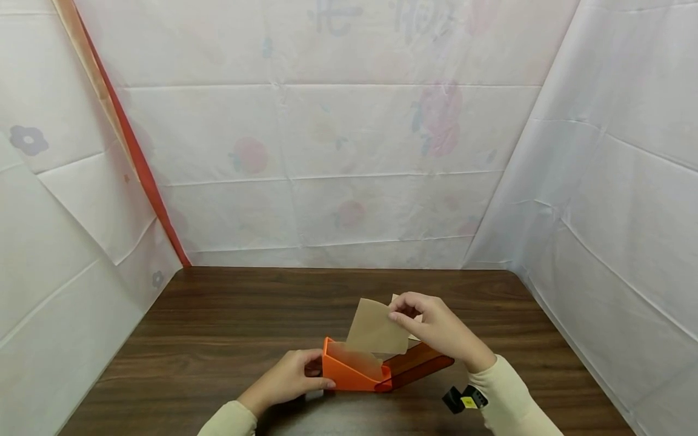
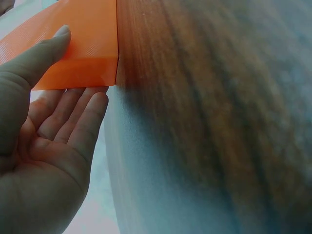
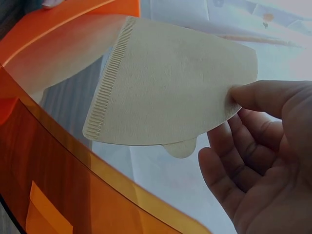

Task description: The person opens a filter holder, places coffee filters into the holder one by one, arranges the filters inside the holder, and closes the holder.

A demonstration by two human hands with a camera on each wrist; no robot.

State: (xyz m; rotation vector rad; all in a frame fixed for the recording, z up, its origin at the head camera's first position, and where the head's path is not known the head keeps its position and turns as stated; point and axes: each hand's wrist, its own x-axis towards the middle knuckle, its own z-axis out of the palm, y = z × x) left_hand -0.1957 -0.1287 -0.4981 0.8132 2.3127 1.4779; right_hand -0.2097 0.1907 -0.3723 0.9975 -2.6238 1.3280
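Note:
My right hand [image 1: 438, 324] pinches a tan paper coffee filter [image 1: 373, 330] by its edge, thumb on one face and fingers behind. In the right wrist view, a crimped seam runs down the far side of this coffee filter [image 3: 165, 83], and a small tab shows at its lower edge. Below it stands an orange filter holder [image 1: 346, 376] with more filter paper [image 1: 357, 358] inside. Its see-through orange lid [image 1: 422, 365] is swung open to the right. My left hand [image 1: 289, 376] grips the holder's left end, the thumb [image 2: 53, 46] against its front wall.
Behind my right hand, pale paper [image 1: 414, 335] lies partly hidden. The dark wooden table [image 1: 245, 315] carries everything. White patterned cloth [image 1: 327, 151] hangs at the back and both sides. A black device with a yellow label [image 1: 468, 401] sits at my right wrist.

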